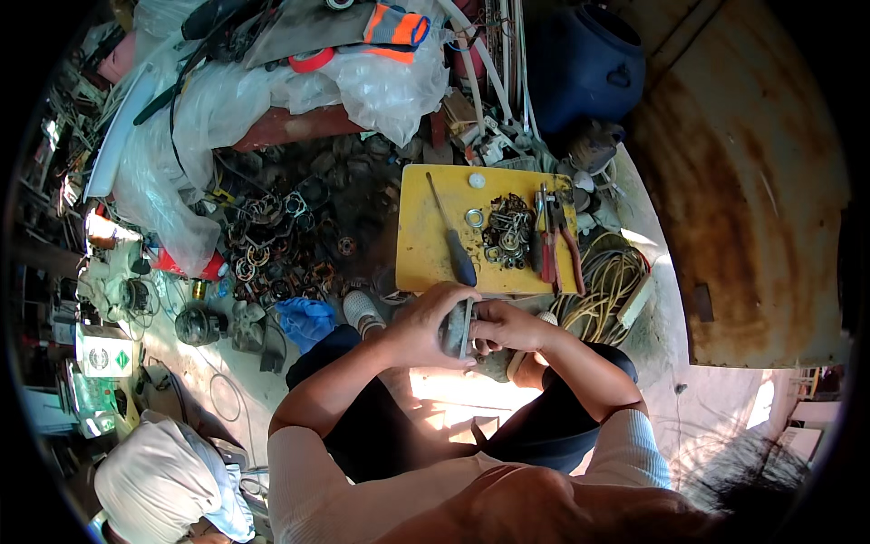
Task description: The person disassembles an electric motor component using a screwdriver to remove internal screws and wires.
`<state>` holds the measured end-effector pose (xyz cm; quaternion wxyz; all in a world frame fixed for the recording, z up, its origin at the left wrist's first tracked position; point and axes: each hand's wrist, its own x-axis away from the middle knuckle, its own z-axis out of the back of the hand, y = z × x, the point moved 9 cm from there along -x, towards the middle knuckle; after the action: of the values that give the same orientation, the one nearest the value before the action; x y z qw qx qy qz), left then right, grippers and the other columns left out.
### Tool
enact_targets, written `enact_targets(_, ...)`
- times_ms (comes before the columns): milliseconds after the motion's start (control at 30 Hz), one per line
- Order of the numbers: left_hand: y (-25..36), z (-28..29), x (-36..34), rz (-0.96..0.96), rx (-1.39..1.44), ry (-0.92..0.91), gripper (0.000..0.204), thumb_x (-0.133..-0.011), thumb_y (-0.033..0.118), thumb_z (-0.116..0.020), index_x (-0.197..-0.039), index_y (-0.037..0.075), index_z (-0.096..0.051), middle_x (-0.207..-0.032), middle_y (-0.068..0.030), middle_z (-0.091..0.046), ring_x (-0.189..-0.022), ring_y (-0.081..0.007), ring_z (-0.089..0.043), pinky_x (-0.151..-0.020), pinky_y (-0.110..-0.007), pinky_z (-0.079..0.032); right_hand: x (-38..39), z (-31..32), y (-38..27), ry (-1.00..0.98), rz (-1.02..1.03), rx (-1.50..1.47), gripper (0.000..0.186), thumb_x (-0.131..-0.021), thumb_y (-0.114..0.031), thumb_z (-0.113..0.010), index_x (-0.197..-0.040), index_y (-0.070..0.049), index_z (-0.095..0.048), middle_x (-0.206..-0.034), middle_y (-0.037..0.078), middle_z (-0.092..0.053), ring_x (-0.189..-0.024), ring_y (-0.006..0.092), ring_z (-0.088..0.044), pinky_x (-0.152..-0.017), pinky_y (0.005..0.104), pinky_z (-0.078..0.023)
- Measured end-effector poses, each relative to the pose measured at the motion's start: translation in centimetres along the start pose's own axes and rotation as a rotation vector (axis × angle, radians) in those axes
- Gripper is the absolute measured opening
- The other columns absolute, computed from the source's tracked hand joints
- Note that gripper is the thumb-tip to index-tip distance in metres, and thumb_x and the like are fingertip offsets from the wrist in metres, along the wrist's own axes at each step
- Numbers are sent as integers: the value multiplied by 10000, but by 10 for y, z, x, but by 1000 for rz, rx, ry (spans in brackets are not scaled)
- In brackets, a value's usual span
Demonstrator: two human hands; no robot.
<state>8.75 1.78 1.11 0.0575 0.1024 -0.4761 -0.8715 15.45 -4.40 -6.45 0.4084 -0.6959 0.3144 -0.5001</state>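
Observation:
Over my lap, in front of a low yellow board (419,249), my left hand (419,319) is wrapped round a grey, rounded metal part (456,330) with a flat rim facing right. From that side my right hand (509,325) closes on the part with bent fingers; its fingertips are partly hidden. On the yellow board lie a dark-handled screwdriver (460,257), a small metal ring (474,218) and a white round piece (477,180). Beside them are a heap of small dark metal pieces (509,231) and red-handled pliers (569,243).
A coil of yellowish cable (589,304) lies right of the board. Behind stands a blue barrel (580,68); a rusty metal sheet (752,181) rises at right. To the left are piled dark metal parts (272,236), a blue plastic bag (306,320) and clear plastic sheeting (190,163).

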Motion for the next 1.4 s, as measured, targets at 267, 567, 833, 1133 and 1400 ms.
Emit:
enact_targets(267, 27, -40, 18, -253, -37, -99, 823, -613, 287, -873, -1247, 63, -397, -1147, -145, -538, -1065, -332, -555, -1045, -523, -344, 32, -55, 26, -247, -125, -314, 419, -946, -477, -552, -1026, -71, -612, -797, -14, -530, -605, 40, -433, -483, 208, -345)
enact_targets(567, 22, -63, 27, -227, -27, -187, 768, -657, 371, -853, -1196, 67, -397, -1093, -108, -545, -1061, -292, -585, -1077, -591, -297, 55, -57, 16, -202, -73, -78, 312, -983, -305, -538, -1118, -33, -608, -990, 74, -667, -913, 143, -626, -832, 304, -497)
enact_targets(833, 20, -73, 35, -213, -5, -246, 653, -730, 339, -817, -1163, 90, -397, -1084, -79, -522, -1141, -257, -566, -1088, -645, -208, 52, -66, 44, -252, -169, -71, 269, -931, -304, -577, -1006, -51, -629, -788, 48, -615, -722, 134, -597, -633, 283, -479)
enact_targets(1133, 32, -61, 34, -225, 19, -243, 383, -747, 296, -719, -1009, 86, -534, -1016, -74, -560, -1106, -265, -557, -1091, -630, -204, 50, -78, 42, -314, -306, -326, 279, -892, -296, -623, -1024, -50, -610, -825, 47, -585, -709, 119, -553, -610, 260, -444)
enact_targets(1400, 34, -55, 38, -236, 48, -132, 229, -746, 253, -667, -894, 97, -589, -888, -73, -593, -1057, -293, -568, -1051, -620, -261, 53, -58, -1, -98, 69, 305, 315, -836, -322, -697, -1116, -204, -615, -850, 65, -622, -716, 229, -616, -669, 335, -506)
